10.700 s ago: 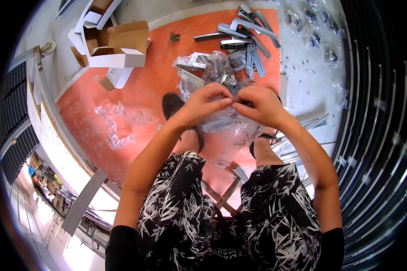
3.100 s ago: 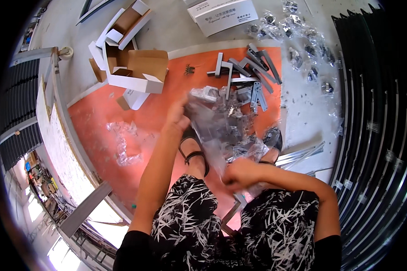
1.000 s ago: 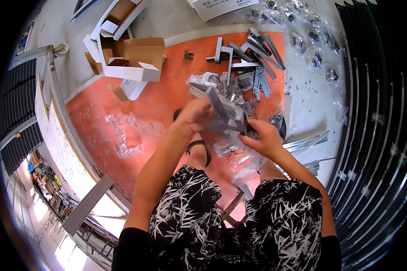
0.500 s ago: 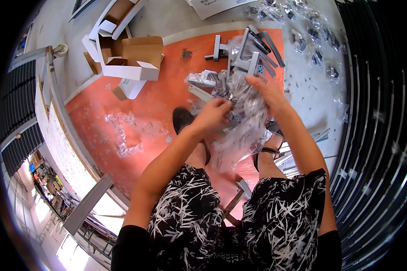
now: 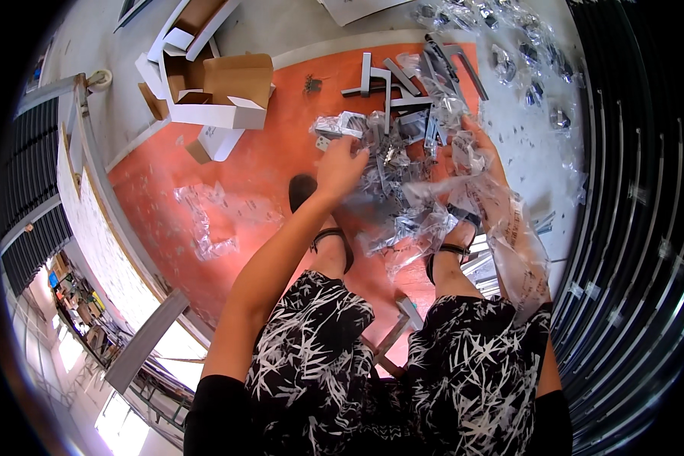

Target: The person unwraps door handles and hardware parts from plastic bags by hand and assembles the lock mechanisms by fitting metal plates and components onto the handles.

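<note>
At the left side of a tangled pile of metal parts and wrapping (image 5: 394,156), the left hand (image 5: 340,169) is half-curled; from here I cannot tell whether it grips anything. Crinkled clear plastic film (image 5: 518,247) trails near right and veils the right hand (image 5: 490,149), hiding its hold from me. Farther off lies a grey L-shaped metal handle (image 5: 388,106).

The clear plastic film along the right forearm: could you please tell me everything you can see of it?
The plastic film looks thin, see-through and wrinkled, with dark printed markings. It hangs as a long, loose strip over the right forearm, running from near the right hand down to the patterned trousers. Whether the hand grips it is hard to tell.
</note>
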{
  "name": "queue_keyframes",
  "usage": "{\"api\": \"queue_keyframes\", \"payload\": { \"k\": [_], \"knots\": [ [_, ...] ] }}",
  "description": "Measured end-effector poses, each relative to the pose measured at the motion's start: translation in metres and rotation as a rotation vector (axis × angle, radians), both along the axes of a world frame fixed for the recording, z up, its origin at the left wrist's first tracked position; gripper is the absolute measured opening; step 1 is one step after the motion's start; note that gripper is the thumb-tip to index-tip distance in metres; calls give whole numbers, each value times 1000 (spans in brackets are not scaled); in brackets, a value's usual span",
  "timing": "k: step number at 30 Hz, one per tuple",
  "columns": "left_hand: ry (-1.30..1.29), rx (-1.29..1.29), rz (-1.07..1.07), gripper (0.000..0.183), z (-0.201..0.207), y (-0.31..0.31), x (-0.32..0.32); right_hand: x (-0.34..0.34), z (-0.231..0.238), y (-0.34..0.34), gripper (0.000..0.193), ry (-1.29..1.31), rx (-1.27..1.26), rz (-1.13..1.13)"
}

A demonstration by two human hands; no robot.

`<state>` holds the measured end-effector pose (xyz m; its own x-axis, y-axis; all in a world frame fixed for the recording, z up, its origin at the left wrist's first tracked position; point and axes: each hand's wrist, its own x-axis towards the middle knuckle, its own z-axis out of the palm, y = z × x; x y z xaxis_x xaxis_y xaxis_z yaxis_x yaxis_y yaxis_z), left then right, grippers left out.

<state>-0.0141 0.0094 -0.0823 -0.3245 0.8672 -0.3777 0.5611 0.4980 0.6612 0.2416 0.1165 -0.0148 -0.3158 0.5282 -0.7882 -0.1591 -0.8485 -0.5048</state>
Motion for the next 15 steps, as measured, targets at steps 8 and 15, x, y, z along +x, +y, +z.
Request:
{"api": "queue_keyframes", "payload": {
  "k": [8,15],
  "knots": [
    [135,193,-11,38,9,16,-13,-8,56,-5,32,221,57,146],
    [-363,-9,12,35,-23,64,3,35,81,-6,48,-215,293,304]
  ]
}}
